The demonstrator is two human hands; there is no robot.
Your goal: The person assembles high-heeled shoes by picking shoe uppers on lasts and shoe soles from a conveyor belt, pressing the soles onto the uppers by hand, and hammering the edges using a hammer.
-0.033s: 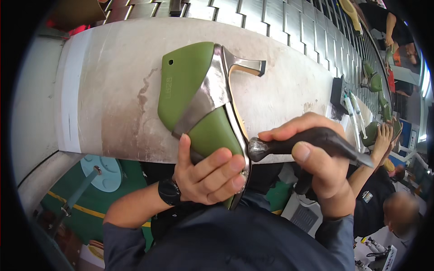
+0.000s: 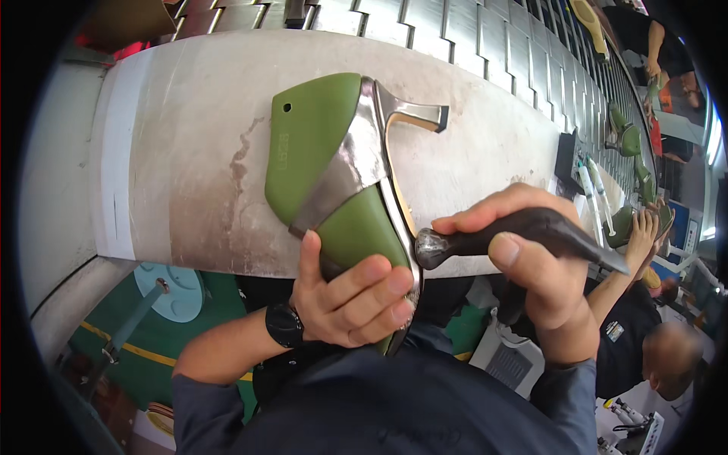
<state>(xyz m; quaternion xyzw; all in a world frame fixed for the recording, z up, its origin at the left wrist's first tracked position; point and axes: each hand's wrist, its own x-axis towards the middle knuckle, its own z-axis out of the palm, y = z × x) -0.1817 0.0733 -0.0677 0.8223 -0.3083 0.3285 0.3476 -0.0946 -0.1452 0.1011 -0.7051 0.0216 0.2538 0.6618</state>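
A high-heeled shoe in shiny pewter-coloured leather, with a tan sole edge, lies on its side on a green shoe last. The heel points to the far right. My left hand is wrapped round the toe end, fingers across the upper, thumb side on the last. In my right hand is a dark shoemaker's hammer, with a round worn face and a tapered tail. Its face is at the sole edge near the toe; whether it touches cannot be told. The dark handle runs down under my palm.
The shoe rests over a stained pale worktable. Beyond it runs a metal slat conveyor. At the right are a black box, syringes and a co-worker handling another green last. A pale blue stool stands at lower left.
The shoe on its last has shifted very slightly toward me and to the right. The hammer face has moved a touch left and up; both holds are the same.
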